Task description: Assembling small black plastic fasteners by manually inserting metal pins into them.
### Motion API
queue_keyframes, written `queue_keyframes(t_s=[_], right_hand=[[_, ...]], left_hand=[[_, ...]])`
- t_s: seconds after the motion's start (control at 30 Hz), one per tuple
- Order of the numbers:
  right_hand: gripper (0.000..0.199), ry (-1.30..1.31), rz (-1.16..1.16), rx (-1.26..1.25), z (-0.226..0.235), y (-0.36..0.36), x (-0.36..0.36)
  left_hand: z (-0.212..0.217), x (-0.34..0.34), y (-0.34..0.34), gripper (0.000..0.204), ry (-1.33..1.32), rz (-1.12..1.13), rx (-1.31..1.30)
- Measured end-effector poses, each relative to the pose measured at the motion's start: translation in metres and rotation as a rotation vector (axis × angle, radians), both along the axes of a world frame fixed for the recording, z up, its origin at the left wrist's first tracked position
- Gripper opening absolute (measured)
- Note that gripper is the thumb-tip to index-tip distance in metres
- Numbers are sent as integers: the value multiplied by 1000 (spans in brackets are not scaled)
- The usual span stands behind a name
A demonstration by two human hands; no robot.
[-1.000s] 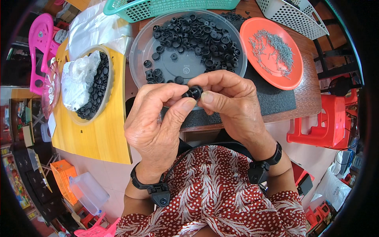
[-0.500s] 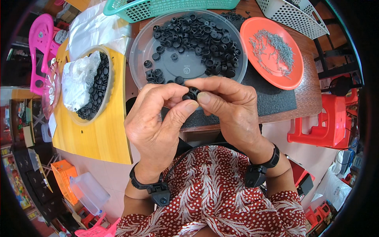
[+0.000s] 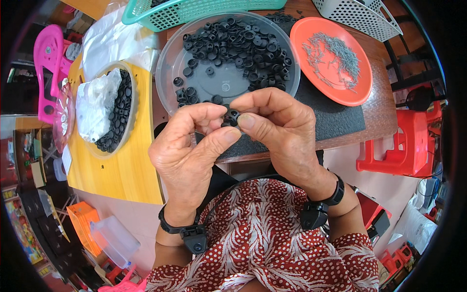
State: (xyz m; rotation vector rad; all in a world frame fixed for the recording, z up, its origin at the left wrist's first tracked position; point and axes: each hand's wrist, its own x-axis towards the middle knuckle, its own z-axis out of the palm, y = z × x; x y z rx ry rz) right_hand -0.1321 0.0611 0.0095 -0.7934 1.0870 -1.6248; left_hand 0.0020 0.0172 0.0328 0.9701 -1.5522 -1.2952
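Clear tray (image 3: pixel 168 73) of black caps (image 3: pixel 243 44), orange plate (image 3: pixel 311 34) behind hands

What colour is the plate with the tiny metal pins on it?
Orange-red. The round plate sits right of the clear tray, seen best in the head view.

small part (image 3: pixel 230 117) black | round tray (image 3: pixel 170 68) see-through grey, full of black bits | plate (image 3: pixel 311 34) orange with grey pins | basket (image 3: pixel 146 12) green | mat (image 3: pixel 335 114) black | stool (image 3: pixel 406 146) red | shirt (image 3: pixel 262 243) red with white dots
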Motion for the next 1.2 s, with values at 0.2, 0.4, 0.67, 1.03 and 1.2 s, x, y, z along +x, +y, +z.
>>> queue_keyframes(t_s=[0.2, 0.4, 0.67, 1.03, 1.2], right_hand=[[12, -15, 26, 15, 1, 0, -3], [11, 6, 5, 18, -1, 0, -3], [13, 3, -8, 29, -1, -2, -2], [14, 31, -13, 46, 1, -1, -2], [14, 77, -24, 30, 0, -2, -2]], left_hand=[[0, -1, 1, 25, -23, 5, -17], [-1, -1, -2, 25, -125, 1, -129], [2, -1, -4, 25, -115, -14, -26], [3, 0, -8, 32, -99, -61, -40], [10, -2, -8, 30, -90, -55, 66]])
